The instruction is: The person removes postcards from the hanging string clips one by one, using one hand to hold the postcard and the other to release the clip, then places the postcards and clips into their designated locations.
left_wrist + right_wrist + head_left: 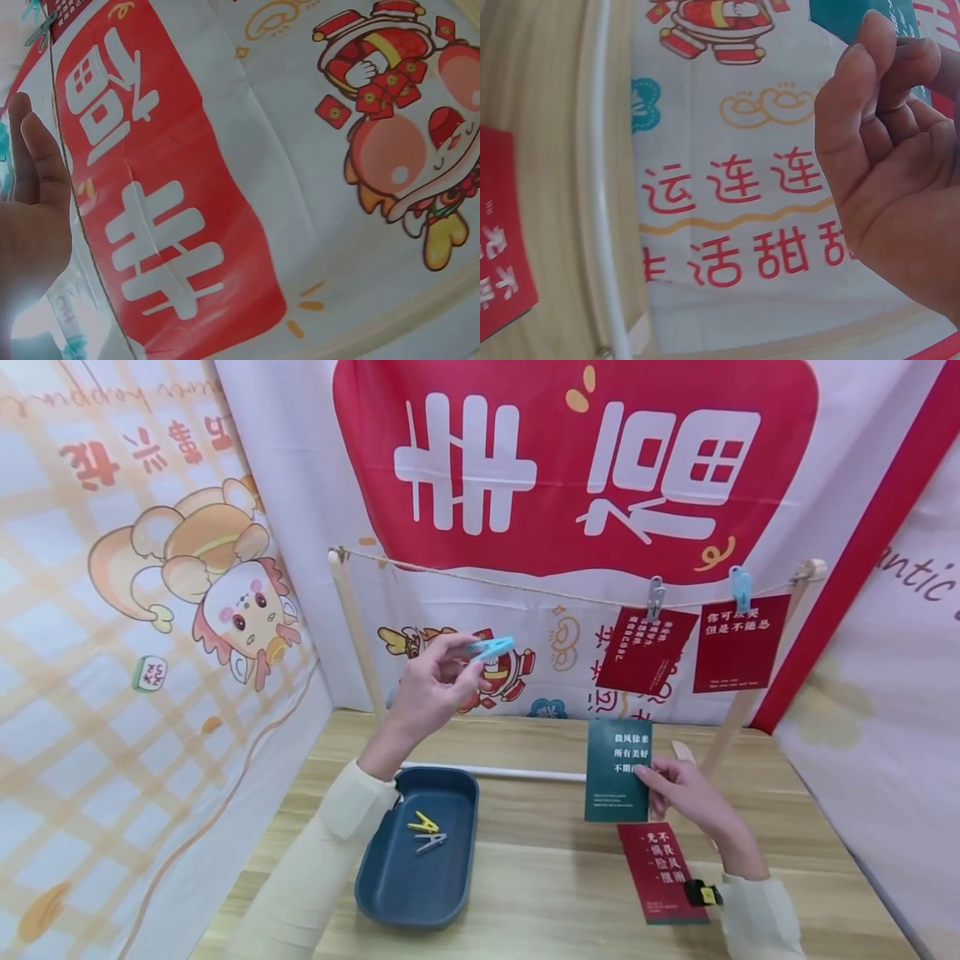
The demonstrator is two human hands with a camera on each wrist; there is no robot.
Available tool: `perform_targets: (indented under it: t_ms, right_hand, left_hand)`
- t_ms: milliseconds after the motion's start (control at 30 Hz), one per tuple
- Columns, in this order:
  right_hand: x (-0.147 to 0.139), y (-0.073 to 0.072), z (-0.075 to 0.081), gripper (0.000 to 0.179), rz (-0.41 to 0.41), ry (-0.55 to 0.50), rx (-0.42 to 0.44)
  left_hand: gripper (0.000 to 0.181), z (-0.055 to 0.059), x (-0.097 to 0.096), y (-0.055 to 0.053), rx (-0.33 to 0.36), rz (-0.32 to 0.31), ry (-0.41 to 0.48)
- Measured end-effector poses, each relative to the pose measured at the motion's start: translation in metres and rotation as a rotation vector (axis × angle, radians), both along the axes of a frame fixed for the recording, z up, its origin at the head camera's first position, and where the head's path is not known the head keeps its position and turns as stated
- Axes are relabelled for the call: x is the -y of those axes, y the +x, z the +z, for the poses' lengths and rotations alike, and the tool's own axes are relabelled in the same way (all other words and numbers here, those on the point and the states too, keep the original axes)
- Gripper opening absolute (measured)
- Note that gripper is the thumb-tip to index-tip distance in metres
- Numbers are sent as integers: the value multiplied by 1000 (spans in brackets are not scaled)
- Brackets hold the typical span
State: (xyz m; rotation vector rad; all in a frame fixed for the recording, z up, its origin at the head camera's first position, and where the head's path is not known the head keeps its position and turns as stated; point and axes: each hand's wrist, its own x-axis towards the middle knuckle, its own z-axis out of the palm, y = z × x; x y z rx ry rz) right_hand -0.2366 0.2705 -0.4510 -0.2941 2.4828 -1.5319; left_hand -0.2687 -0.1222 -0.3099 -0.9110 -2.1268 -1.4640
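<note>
My left hand pinches a light blue clothespin between thumb and fingers, raised in front of the backdrop and below the twine. In the left wrist view that hand shows at the left edge, beside the twine. My right hand grips a green card by its right edge, above the table. The right wrist view shows the right hand's fingertips against the card's corner. Under it, a red card lies on the table.
Two red cards hang at the twine's right end from a grey clothespin and a blue one. Wooden posts hold the twine. A dark blue tray at the left contains a yellow clothespin and a grey one.
</note>
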Motion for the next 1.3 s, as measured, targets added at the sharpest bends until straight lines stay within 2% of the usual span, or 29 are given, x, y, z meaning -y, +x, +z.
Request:
perform_targets:
  t_ms: [167, 367, 533, 800, 1000, 1300]
  right_hand:
    - [-4, 4, -11, 39, 25, -18, 28]
    - [-12, 7, -25, 39, 47, -41, 46]
    - [-16, 11, -31, 42, 32, -30, 75]
    - [-25, 17, -41, 41, 60, -41, 91]
    - [-38, 23, -56, 43, 44, -31, 218]
    - [-52, 28, -83, 45, 38, 44, 233]
  left_hand:
    - [31, -20, 13, 3, 67, 8, 10]
    - [32, -46, 23, 7, 140, 56, 4]
    - [34, -61, 29, 9, 143, 112, -50]
    - [33, -82, 40, 13, 87, 195, -108]
    - [31, -96, 52, 20, 131, 225, -164]
    - [31, -121, 71, 30, 225, 222, -267]
